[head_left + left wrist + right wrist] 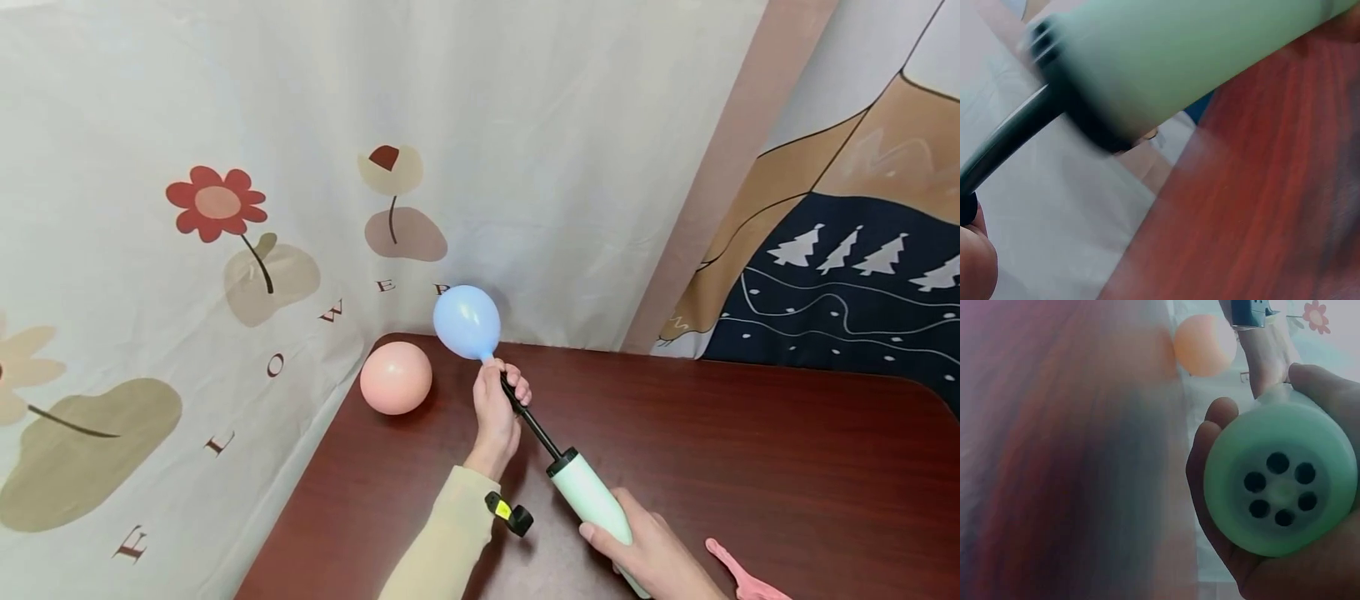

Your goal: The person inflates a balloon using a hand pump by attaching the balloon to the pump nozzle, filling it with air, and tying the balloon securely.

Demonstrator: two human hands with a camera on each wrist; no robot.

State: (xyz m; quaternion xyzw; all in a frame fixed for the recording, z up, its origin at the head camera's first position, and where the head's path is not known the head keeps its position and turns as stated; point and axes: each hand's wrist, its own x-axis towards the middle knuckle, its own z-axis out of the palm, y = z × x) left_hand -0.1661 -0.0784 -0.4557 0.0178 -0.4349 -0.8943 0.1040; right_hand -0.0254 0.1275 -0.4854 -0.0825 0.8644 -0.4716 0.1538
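Observation:
A light blue balloon point(467, 323), partly filled, points upward in the head view. My left hand point(497, 412) holds its neck against the tip end of a balloon pump, the fingers wrapped round the black rod point(542, 433). My right hand point(651, 546) grips the pump's pale green barrel point(592, 496), lower right of the left hand. In the left wrist view, the barrel point(1191, 56) and its black collar are blurred. Facing the right wrist camera is the pump's round end point(1282, 487) with several holes, the right hand's fingers curled about it. The nozzle itself is hidden.
A round peach balloon point(396, 378) rests on the dark red-brown table point(750, 450) at its far left corner. A pink long-handled object point(738, 571) lies near the front, right of my right hand. Printed curtains point(525, 167) border the table's left and back edges.

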